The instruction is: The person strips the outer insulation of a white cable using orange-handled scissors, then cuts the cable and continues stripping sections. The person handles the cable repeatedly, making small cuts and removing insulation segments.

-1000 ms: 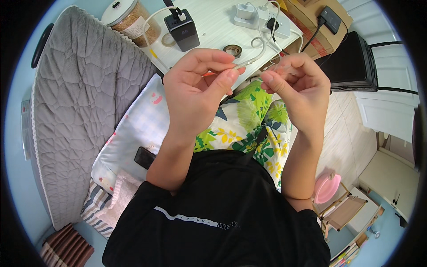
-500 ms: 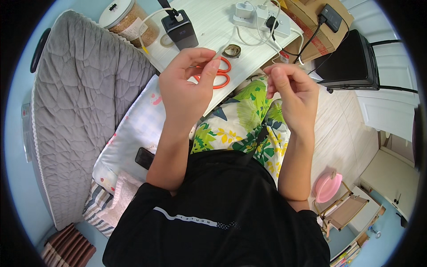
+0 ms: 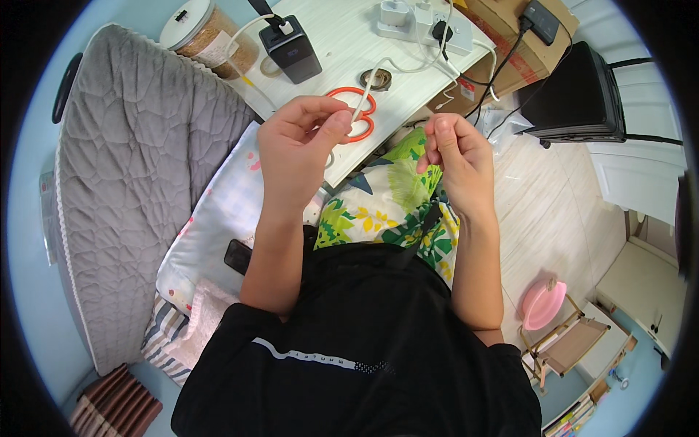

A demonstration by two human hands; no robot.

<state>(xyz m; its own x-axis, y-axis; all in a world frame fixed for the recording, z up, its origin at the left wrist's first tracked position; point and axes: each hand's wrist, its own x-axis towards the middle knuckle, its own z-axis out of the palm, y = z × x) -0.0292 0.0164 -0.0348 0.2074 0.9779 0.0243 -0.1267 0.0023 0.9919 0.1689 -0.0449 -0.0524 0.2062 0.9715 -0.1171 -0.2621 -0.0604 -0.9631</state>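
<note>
Between the thumb and fingers of my left hand [image 3: 302, 138] is a white cable [image 3: 369, 89], which runs up toward the white power strip [image 3: 459, 38]. Beside those fingertips, orange-handled scissors [image 3: 371, 109] lie on the white table [image 3: 342, 47]; my hand hides part of them. A small dark coil [image 3: 376, 79] rests just beyond the scissors. Over my lap, to the right, my right hand [image 3: 460, 156] is closed with the thumb pressed to the fingers. Whatever it may hold is too small or hidden to make out.
A black power bank [image 3: 293, 54] and a lidded jar [image 3: 211, 44] stand at the far left of the table. At the far right are a cardboard box [image 3: 502, 44] and a black suitcase [image 3: 568, 95]. A dark phone [image 3: 237, 256] lies on the bed to my left.
My right hand has moved down and slightly left. My left hand has dropped a little, still pinching the cable, and more of the scissors' handles shows.
</note>
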